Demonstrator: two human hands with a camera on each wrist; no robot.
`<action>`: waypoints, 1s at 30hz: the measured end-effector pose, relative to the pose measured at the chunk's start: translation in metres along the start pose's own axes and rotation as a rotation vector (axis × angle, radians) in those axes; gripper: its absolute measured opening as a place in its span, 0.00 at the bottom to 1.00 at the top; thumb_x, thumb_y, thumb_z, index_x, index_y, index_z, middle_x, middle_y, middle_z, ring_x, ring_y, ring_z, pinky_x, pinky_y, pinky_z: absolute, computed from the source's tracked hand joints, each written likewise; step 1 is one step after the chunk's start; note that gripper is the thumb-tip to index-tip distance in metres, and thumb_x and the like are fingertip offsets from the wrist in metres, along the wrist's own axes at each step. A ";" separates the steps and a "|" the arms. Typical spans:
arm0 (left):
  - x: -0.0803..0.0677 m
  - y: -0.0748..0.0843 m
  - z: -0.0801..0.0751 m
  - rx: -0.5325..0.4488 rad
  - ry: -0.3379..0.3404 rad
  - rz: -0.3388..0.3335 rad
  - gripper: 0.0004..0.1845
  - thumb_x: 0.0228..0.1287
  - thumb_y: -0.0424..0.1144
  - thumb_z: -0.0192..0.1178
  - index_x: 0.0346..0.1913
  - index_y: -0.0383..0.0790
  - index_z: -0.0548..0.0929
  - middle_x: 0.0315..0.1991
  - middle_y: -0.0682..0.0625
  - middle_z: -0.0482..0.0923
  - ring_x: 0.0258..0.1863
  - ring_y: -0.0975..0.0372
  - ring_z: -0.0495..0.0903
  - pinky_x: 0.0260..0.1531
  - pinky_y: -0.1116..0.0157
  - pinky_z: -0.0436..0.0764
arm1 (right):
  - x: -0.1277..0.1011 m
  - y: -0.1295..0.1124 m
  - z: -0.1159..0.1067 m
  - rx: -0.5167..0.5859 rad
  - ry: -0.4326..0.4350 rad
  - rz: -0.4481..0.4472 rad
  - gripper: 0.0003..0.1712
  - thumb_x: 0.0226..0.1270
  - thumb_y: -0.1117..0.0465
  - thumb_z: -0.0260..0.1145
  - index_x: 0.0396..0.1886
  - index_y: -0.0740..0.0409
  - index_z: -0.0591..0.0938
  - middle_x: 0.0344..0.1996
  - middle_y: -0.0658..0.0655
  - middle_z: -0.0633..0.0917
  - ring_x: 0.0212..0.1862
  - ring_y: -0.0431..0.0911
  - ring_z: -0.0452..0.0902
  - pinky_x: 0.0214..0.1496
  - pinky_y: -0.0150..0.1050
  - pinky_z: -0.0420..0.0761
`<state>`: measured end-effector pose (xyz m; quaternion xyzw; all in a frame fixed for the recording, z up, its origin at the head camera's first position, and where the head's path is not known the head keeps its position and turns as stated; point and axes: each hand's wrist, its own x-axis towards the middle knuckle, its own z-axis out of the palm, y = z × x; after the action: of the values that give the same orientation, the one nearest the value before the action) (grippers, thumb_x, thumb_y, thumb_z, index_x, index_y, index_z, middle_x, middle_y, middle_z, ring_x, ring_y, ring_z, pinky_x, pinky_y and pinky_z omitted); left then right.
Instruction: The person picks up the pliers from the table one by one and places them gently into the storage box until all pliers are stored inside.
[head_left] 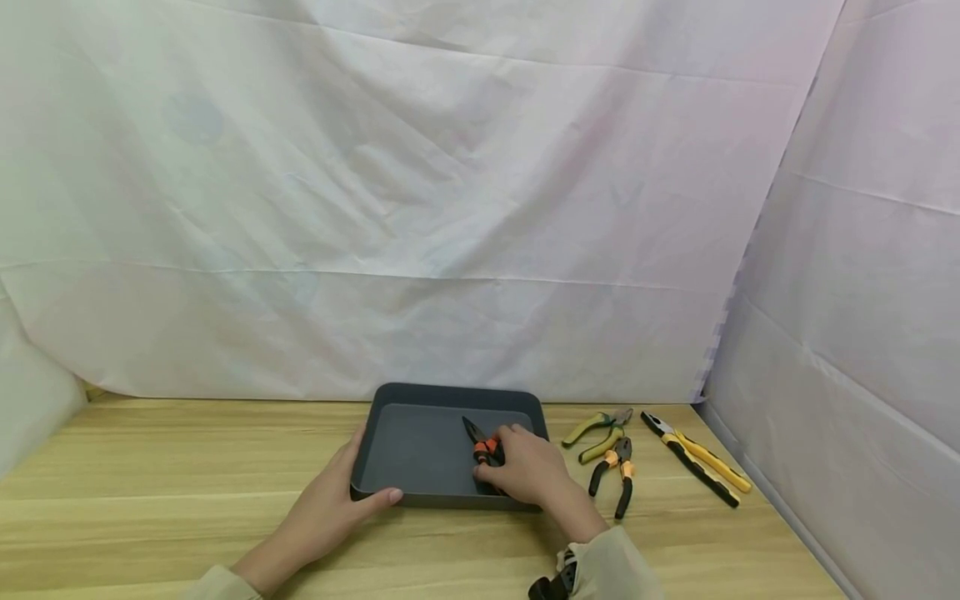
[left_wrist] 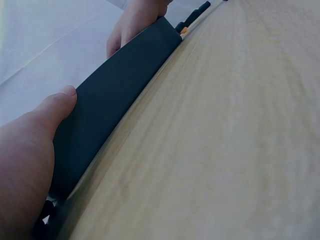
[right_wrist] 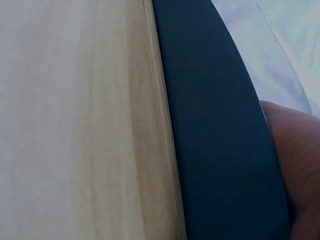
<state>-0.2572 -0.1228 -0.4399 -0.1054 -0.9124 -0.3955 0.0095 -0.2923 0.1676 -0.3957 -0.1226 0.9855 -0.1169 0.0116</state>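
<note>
Low in the frame's middle, our right hand (head_left: 528,471) grips orange-handled pliers (head_left: 483,450) inside the gray tray (head_left: 450,393); our left hand (head_left: 341,496) clasps its rim. Loosening could drop them noisily.

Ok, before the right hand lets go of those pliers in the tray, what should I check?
1. Left hand steadies the dark grey tray, thumb on its near wall: ok.
2. Right hand holds the orange-handled pliers inside the tray: ok.
3. Pliers resting flat on the tray floor: cannot tell, the hand hides the handles.
4. Tray sits flat on the wooden table: ok.
5. Three other pliers lie right of the tray, apart from it: ok.
</note>
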 end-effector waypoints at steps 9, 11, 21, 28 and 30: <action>0.000 0.000 -0.001 -0.001 -0.005 0.000 0.62 0.57 0.72 0.63 0.83 0.48 0.41 0.82 0.38 0.49 0.77 0.39 0.58 0.67 0.36 0.68 | 0.000 -0.001 -0.001 0.002 -0.004 -0.002 0.33 0.62 0.37 0.71 0.57 0.55 0.82 0.46 0.56 0.84 0.34 0.46 0.78 0.32 0.44 0.77; 0.000 0.001 -0.001 -0.003 -0.008 -0.001 0.62 0.57 0.72 0.63 0.83 0.48 0.41 0.82 0.38 0.49 0.78 0.39 0.58 0.67 0.36 0.68 | 0.000 -0.001 -0.001 0.003 -0.006 -0.001 0.33 0.62 0.37 0.71 0.57 0.55 0.82 0.45 0.56 0.84 0.34 0.46 0.78 0.32 0.44 0.77; -0.001 0.001 -0.002 0.000 -0.006 -0.001 0.63 0.57 0.73 0.63 0.83 0.46 0.42 0.82 0.38 0.49 0.78 0.39 0.58 0.68 0.36 0.68 | 0.000 -0.001 0.000 0.002 -0.012 0.007 0.33 0.62 0.37 0.70 0.57 0.55 0.82 0.44 0.55 0.83 0.33 0.45 0.77 0.31 0.43 0.77; -0.002 0.001 -0.002 0.003 0.002 0.007 0.63 0.57 0.72 0.63 0.83 0.46 0.42 0.82 0.38 0.49 0.77 0.39 0.58 0.67 0.36 0.68 | 0.001 0.000 0.000 -0.004 -0.009 0.004 0.33 0.62 0.37 0.70 0.57 0.55 0.82 0.43 0.54 0.83 0.32 0.45 0.76 0.31 0.42 0.76; -0.002 0.002 -0.002 0.002 0.000 0.004 0.63 0.57 0.72 0.63 0.83 0.47 0.42 0.82 0.38 0.49 0.77 0.39 0.58 0.67 0.36 0.68 | 0.000 -0.001 0.000 -0.003 -0.006 0.002 0.33 0.62 0.37 0.70 0.56 0.55 0.82 0.42 0.54 0.83 0.32 0.45 0.76 0.31 0.42 0.76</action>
<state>-0.2552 -0.1234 -0.4375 -0.1071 -0.9126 -0.3944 0.0106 -0.2925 0.1669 -0.3955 -0.1218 0.9857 -0.1152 0.0146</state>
